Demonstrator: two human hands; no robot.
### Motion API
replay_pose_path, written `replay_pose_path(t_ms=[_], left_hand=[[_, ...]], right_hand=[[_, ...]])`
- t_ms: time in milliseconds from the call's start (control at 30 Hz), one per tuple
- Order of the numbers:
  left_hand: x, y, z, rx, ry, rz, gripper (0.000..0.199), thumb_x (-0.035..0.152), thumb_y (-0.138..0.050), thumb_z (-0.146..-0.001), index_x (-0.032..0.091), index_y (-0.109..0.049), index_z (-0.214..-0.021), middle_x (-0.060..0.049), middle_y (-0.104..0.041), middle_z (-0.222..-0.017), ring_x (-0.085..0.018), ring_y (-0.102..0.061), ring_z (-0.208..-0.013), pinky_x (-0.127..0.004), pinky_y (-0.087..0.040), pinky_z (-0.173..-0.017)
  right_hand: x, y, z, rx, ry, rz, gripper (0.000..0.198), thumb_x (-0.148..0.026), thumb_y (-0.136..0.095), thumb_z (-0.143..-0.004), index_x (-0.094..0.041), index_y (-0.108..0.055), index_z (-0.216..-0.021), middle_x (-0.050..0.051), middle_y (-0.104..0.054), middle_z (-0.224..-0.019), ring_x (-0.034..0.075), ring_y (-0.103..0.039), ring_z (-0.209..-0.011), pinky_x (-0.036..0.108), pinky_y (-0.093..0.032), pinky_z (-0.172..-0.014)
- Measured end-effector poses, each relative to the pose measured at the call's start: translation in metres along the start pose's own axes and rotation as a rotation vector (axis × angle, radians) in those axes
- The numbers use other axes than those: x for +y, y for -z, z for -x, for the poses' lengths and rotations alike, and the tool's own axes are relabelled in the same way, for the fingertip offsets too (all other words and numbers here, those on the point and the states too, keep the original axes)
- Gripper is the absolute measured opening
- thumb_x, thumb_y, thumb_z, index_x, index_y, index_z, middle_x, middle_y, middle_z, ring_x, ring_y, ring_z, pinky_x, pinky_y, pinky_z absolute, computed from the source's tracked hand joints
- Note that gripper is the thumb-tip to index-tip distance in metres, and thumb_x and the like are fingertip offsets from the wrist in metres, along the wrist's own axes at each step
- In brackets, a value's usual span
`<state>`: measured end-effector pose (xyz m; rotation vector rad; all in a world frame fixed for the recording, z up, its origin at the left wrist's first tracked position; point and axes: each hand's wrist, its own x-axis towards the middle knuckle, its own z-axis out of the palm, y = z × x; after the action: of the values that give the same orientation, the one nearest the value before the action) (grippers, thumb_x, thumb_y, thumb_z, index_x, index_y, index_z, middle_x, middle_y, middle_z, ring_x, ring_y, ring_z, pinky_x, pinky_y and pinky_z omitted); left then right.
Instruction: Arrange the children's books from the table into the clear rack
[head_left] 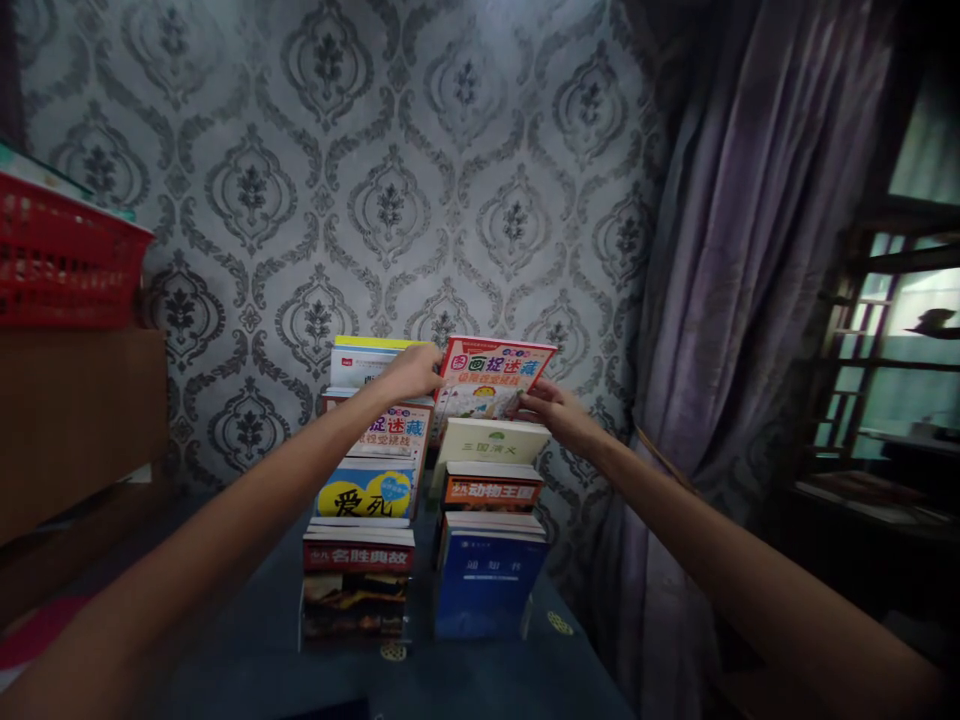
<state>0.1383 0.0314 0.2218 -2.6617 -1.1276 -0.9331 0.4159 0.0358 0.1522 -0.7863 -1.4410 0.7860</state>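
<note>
A red-topped picture book (491,372) tilts at the back of the right-hand row of books. My right hand (556,412) pinches its right edge between thumb and fingers. At its left edge is my left hand (412,372), fingers closed on that side of the book. In front of it in the same row stand a pale green book (493,443), an orange-titled book (491,492) and a blue book (491,585). The left row holds a similar picture book (394,432), a yellow and blue book (366,490) and a dark red-titled book (358,580).
Both rows stand on a dark blue cloth-covered table (255,620) against a patterned wall. At the left, a red basket (67,255) sits on a cardboard box (79,420). A purple curtain (720,300) hangs at the right beside a dark shelf (870,400).
</note>
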Motion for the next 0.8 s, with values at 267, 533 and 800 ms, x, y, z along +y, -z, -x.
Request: replay_pose_path(t_ms=[267,533,800], left_hand=[[-0.002,-0.004,-0.003,0.008,0.056,0.01,0.015,0.017,-0.056,-0.083,0.013,-0.069,-0.086,-0.006,-0.071,-0.076,-0.016,-0.063,-0.066,-0.026,-0.042,-0.061],[-0.003,-0.005,-0.002,0.107,0.133,-0.022,0.025,0.024,-0.052,-0.09,0.019,-0.062,-0.113,-0.005,-0.072,-0.092,-0.019,-0.066,-0.08,-0.028,-0.046,-0.071],[0.004,0.0,-0.006,0.151,0.054,-0.349,0.026,0.022,-0.046,-0.092,0.02,-0.069,-0.104,-0.012,-0.07,-0.102,-0.028,-0.064,-0.099,-0.038,-0.047,-0.08]], right_hand=[[0.015,0.011,-0.005,-0.075,-0.056,0.074,0.035,-0.028,-0.082,-0.066,-0.019,-0.07,-0.097,0.006,-0.078,-0.094,0.02,-0.073,-0.078,0.033,-0.06,-0.074],[0.026,0.011,-0.006,-0.202,-0.125,0.132,0.041,-0.032,-0.081,-0.067,-0.021,-0.068,-0.105,0.008,-0.076,-0.109,0.025,-0.071,-0.098,0.039,-0.055,-0.089],[0.036,0.02,-0.018,-0.194,-0.002,0.387,0.047,-0.048,-0.074,-0.068,-0.019,-0.066,-0.105,0.008,-0.076,-0.105,0.025,-0.071,-0.093,0.04,-0.055,-0.085]])
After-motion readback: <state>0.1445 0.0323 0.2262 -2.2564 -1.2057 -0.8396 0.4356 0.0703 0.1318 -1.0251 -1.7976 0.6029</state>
